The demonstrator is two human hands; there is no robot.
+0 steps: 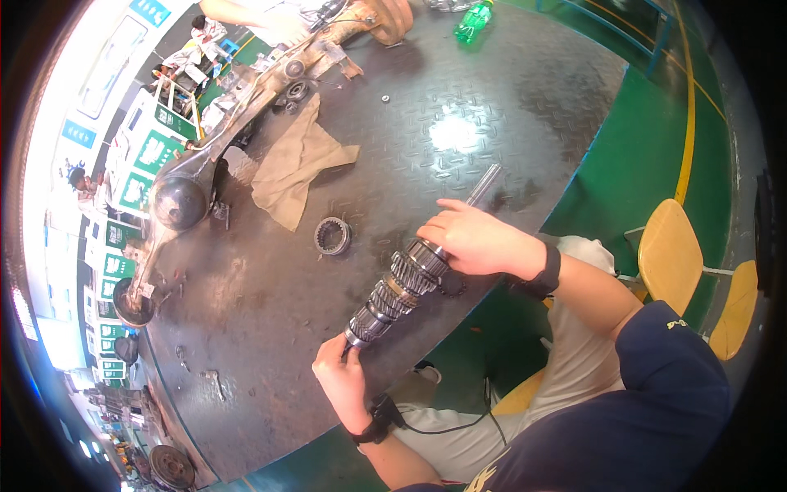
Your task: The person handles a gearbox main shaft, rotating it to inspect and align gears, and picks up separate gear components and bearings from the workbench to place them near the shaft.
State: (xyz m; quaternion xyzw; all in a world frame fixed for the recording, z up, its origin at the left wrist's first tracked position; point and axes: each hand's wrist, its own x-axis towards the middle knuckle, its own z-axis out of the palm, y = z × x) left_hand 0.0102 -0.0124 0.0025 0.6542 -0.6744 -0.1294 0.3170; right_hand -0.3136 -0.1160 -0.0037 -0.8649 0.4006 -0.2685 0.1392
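A gear shaft (392, 297) with several helical gears lies slantwise between my hands, over the near part of the metal table. My left hand (340, 375) pinches its lower left end with thumb and fingers. Around the upper right end of the gear stack my right hand (475, 238) is closed, and the bare splined tip (485, 184) sticks out beyond it. A toothed ring (332, 236) rests on the table, apart from both hands, up and left of the shaft. Part of a dark ring (452, 285) shows below my right hand.
The dark tread-plate table (393, 156) carries a tan cloth (299, 168), a small nut (385, 99) and a green bottle (473, 23). A long rusty axle housing (184, 201) runs along the left side. Another person's arm (254, 15) reaches in at the top. Yellow stools (670, 246) stand at right.
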